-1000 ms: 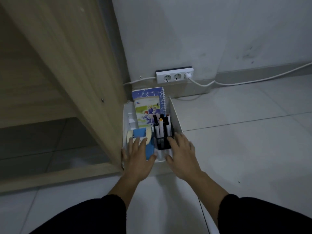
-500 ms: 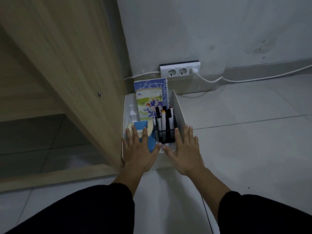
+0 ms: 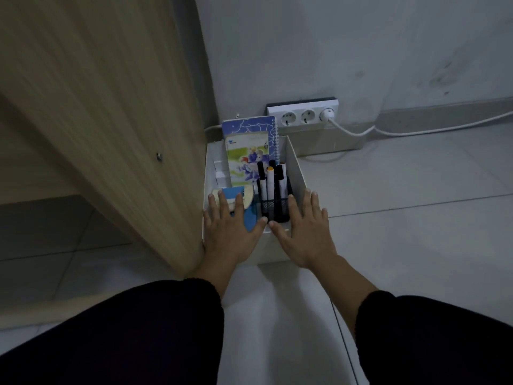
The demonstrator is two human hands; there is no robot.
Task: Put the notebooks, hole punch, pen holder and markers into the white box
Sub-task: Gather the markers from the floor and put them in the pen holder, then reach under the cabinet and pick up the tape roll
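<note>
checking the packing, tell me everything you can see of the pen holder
The pen holder is a black mesh cup, metal by its look, standing upright in the near right corner of the white box. Several markers stand in it, caps up. The right hand lies at the box's near edge just in front.

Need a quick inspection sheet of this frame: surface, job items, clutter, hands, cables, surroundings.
Surface: pale tiled floor, dim light.
Job's things: white box on the floor beside the wooden cabinet panel. Inside it: notebooks upright at the far end, black mesh pen holder with markers standing in it, blue hole punch at the near left.
Clutter: nothing seen.
Grippers: left hand and right hand open, laid flat at the box's near end, holding nothing.
Cables: white cord plugged into the power strip, running right along the wall.
Surroundings: grey scuffed wall; dark sleeves at the bottom.
</note>
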